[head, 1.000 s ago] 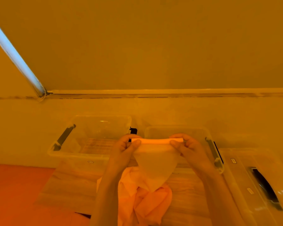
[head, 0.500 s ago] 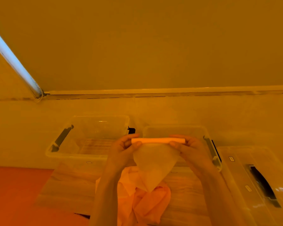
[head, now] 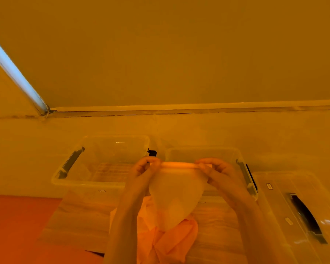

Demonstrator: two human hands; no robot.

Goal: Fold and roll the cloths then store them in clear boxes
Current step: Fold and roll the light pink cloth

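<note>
Head view, nearest me first: a crumpled orange cloth pile (head: 171,242) lies on the wooden table (head: 80,221), right under my forearms. Above it hangs the pale cloth (head: 176,195), its top edge rolled into a tight tube — my left hand (head: 145,168) pinches one end, my right hand (head: 215,168) pinches the other, fingers curled round it. Beyond my knuckles sit two open clear boxes — the left box (head: 103,161) and the right box (head: 204,153) — with a lidded box (head: 297,210) off to my right.
</note>
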